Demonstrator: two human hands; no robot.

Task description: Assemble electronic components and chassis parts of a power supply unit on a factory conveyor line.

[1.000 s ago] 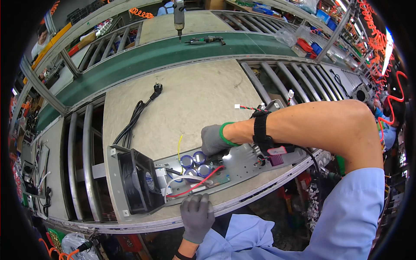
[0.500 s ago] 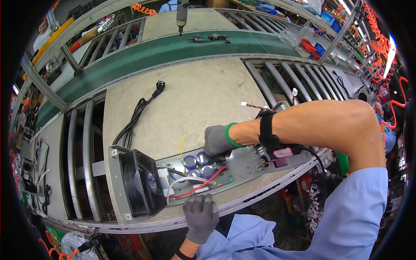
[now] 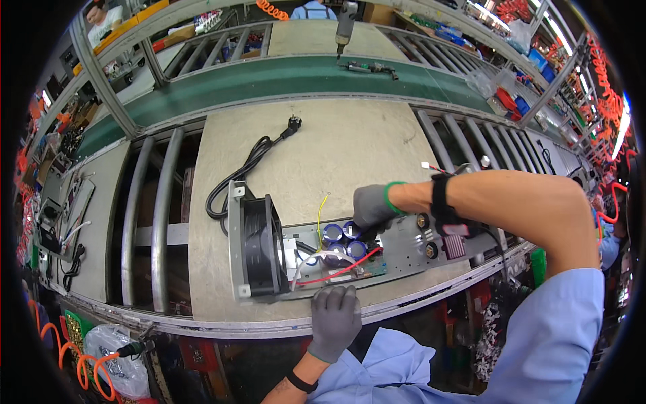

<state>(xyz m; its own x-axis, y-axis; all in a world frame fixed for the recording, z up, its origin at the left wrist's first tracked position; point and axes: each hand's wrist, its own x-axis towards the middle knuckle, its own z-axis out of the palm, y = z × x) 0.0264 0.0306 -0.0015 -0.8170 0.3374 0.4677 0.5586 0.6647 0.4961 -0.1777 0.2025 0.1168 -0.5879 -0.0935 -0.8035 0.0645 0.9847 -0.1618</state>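
A long grey metal chassis (image 3: 410, 259) lies across the board, with a black fan (image 3: 262, 246) on an upright plate at its left end. Blue capacitors (image 3: 332, 233), a red wire (image 3: 340, 273), a white wire and a yellow wire (image 3: 321, 214) crowd the circuit board beside the fan. My right hand (image 3: 374, 207), in a grey glove, is closed over a dark part by the capacitors; its fingertips and what they grip are hidden. Along the chassis's near edge, my gloved left hand (image 3: 336, 323) has its fingers bent and together against that edge.
A black power cord (image 3: 252, 158) with a plug lies on the pale board (image 3: 350, 141). Metal rollers (image 3: 165, 219) flank the board. Beyond runs a green belt (image 3: 222, 89) holding a black tool (image 3: 369, 68), with a driver (image 3: 345, 30) hanging above. Another person (image 3: 313, 10) is at the far side.
The view has shifted, moving the scene rightward. Against the board, the chassis has slid right and slightly away from the front edge, both hands moving with it.
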